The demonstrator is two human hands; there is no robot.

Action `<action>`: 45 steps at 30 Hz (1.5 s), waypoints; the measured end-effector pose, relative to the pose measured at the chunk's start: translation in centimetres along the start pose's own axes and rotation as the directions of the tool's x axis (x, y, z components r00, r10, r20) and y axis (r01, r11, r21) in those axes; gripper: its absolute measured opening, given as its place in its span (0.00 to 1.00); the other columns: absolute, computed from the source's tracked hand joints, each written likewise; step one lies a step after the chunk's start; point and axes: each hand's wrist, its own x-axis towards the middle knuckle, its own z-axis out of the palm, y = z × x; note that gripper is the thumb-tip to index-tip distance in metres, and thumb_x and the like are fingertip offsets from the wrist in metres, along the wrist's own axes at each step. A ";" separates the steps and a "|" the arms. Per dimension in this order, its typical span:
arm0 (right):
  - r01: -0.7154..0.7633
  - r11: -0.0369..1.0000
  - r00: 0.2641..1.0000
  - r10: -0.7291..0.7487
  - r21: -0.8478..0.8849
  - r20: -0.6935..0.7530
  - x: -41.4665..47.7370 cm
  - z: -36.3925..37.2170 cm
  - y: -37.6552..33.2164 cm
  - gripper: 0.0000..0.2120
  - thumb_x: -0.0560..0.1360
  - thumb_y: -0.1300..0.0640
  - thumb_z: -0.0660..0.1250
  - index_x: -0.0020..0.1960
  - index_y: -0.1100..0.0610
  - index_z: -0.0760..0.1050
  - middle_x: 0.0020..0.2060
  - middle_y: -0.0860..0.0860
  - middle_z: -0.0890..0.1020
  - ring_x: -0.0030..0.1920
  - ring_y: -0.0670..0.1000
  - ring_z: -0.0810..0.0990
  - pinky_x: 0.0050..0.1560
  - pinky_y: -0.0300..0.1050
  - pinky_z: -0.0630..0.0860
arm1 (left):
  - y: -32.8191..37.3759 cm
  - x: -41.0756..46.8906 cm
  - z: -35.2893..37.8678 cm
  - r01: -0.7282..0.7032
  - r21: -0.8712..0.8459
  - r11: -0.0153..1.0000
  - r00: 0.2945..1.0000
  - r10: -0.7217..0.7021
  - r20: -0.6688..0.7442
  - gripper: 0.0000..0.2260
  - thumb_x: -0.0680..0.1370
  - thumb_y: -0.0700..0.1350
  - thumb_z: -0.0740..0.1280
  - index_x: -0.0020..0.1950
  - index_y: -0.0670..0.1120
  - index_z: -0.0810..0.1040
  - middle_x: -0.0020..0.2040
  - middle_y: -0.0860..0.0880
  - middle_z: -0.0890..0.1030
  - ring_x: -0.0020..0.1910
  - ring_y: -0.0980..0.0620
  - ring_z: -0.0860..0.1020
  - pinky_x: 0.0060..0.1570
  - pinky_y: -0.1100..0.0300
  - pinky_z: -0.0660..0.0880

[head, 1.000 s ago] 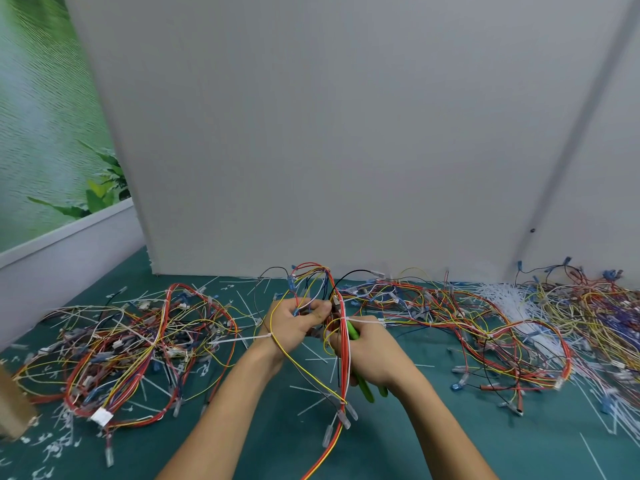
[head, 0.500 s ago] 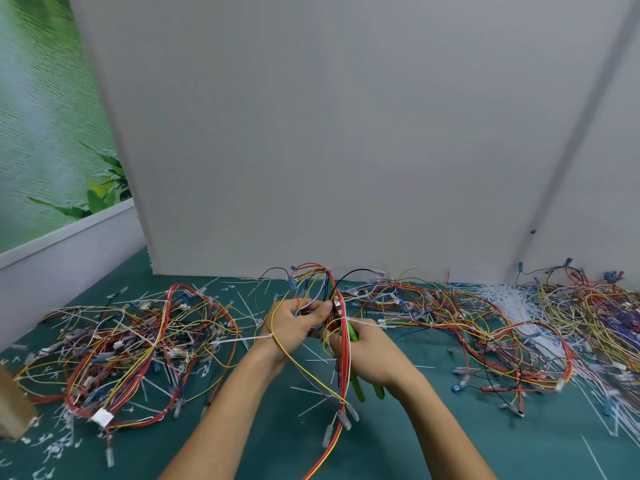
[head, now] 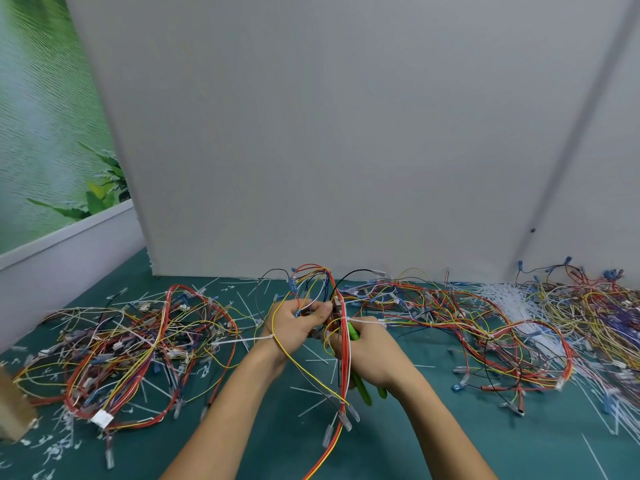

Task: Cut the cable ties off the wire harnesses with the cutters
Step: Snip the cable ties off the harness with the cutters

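Almost nothing has shifted over the last second: both hands stay at the same spot above the table, and the green handles have swung only a little.

Head view, looking forward and down. Two bare forearms reach in from the bottom edge and meet at the centre. The left hand (head: pixel 294 329) grips a wire harness (head: pixel 343 303), a loop of red, yellow, blue and black wires that arches up above the knuckles; its thumb presses against the bundle. A yellow wire drapes over the left wrist, and red and yellow strands hang down between the forearms.

The right hand (head: pixel 372 353), just beside the left, is wrapped round the cutters (head: pixel 362 391). Their green handles stick out below the palm. The cutting end is hidden among the wires, so it cannot be told whether the blades touch anything. A white cable tie (head: pixel 367 321) circles the red wires just above the right hand, its tail pointing right.

On the dark green table (head: pixel 485 445), a pile of harnesses (head: pixel 138 341) lies to the left and another tangle (head: pixel 467 323) to the right. Cut white tie pieces (head: pixel 311 393) are scattered about. A sheaf of white ties (head: pixel 509 299) lies at the far right. A plain white panel (head: pixel 346 133) stands behind.
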 end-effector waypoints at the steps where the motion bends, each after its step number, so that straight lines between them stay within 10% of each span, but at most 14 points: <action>1: -0.005 1.000 1.000 0.005 0.005 0.004 0.0 0.0 0.0 0.14 0.78 0.57 0.67 0.35 0.54 0.73 0.22 0.46 0.75 0.22 0.45 0.76 0.24 0.35 0.73 | 0.0 0.0 0.0 -0.001 -0.002 1.000 1.000 0.001 0.000 0.19 0.69 0.51 0.76 0.47 0.36 0.84 0.41 0.43 0.86 0.39 0.47 0.84 0.41 0.57 0.81; 9: -0.020 0.995 0.999 0.017 0.093 0.037 0.0 -0.1 -0.2 0.06 0.78 0.60 0.65 0.43 0.61 0.76 0.34 0.58 0.79 0.34 0.53 0.81 0.32 0.38 0.79 | -0.1 0.2 0.0 0.001 0.001 1.000 1.000 -0.001 -0.004 0.10 0.75 0.45 0.75 0.45 0.37 0.83 0.41 0.42 0.85 0.40 0.47 0.84 0.43 0.55 0.82; 16: -0.019 1.000 1.000 0.018 0.022 0.012 0.0 0.0 -0.1 0.13 0.79 0.58 0.66 0.35 0.55 0.73 0.22 0.44 0.75 0.22 0.42 0.74 0.24 0.33 0.72 | -0.2 0.2 0.1 -0.005 0.005 1.000 1.000 0.005 -0.020 0.11 0.75 0.43 0.75 0.48 0.34 0.83 0.40 0.44 0.85 0.39 0.48 0.84 0.41 0.55 0.82; 45: -0.014 0.999 0.999 0.013 0.031 0.033 -0.4 -0.1 -0.7 0.11 0.80 0.58 0.65 0.38 0.56 0.75 0.26 0.48 0.75 0.23 0.44 0.75 0.26 0.35 0.74 | -0.3 0.3 -0.1 -0.009 0.036 0.999 0.999 0.010 -0.034 0.06 0.75 0.45 0.75 0.42 0.43 0.84 0.46 0.38 0.86 0.44 0.42 0.84 0.50 0.45 0.83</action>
